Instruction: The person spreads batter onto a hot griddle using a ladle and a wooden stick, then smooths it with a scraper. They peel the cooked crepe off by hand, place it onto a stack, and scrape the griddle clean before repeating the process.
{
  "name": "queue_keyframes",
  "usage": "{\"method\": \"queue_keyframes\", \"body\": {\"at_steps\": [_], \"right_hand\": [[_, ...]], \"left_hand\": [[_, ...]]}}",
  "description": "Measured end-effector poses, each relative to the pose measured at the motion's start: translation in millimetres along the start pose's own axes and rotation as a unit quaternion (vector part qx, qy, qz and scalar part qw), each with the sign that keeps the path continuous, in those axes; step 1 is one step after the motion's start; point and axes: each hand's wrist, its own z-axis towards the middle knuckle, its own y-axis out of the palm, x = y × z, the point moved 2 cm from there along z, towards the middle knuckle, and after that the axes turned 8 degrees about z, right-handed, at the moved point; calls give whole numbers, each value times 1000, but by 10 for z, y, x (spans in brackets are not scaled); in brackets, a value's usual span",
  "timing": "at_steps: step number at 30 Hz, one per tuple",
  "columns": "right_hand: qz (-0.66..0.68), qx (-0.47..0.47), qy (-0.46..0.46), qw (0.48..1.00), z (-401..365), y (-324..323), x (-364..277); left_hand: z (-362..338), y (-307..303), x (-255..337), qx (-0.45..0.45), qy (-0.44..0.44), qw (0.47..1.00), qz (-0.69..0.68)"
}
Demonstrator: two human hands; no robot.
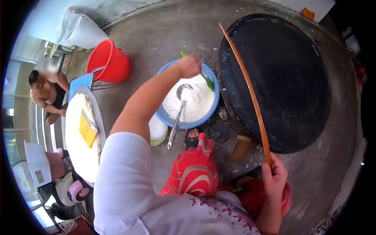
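My left hand (190, 65) is closed round the handle of a green spatula (208, 81), reaching over a blue basin (213, 107). White batter (178, 103) fills the basin, and the spatula's broad end overlaps its far right side. A metal ladle (181, 111) rests bowl-down in the batter, its handle leaning over the near rim. At the right, my right hand (274, 172) grips the lower end of a long, thin wooden strip (250, 88). The strip slants up across the left part of a large round black griddle (286, 78), overlapping it in this view.
A red bucket (121, 66) stands behind the basin at left. A pile of thin white sheets (76, 137) bears a yellow-orange scraper (87, 131). Another person (49, 94) sits at far left. A white sack (80, 31) and a tan block (240, 149) are on the floor.
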Motion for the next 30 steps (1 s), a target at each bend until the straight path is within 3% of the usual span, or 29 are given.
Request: {"method": "queue_keyframes", "body": {"at_steps": [1,7,9,14,18,21,23,25,30], "right_hand": [[-15,0,-4,1000,7,1,-8],[-40,-15,-16,999,73,0,-28],[-34,-11,-20,999,81,-2,-41],[-8,-27,-27,999,-22,15,-111],[-26,-48,-89,995,-128,45,-148],[-13,-43,-115,992,-259,52,-194],[8,-45,-36,998,-344,56,-278],[21,-45,-71,996,-368,19,-228],[15,-61,-103,993,-457,-45,-207]], "left_hand": [[46,82,-99,-1,1,1000,-5],[-529,382,-398,-240,-228,944,-1],[-809,460,-332,-284,-322,903,-24],[-1466,381,151,-338,-418,842,-42],[-1707,181,541,-397,-464,788,-82],[-1730,-116,831,-430,-522,719,-161],[-1720,-244,1033,-424,-538,701,-198],[-1711,-240,1260,-387,-576,681,-233],[-1455,-504,1691,-446,-557,607,-350]]}}
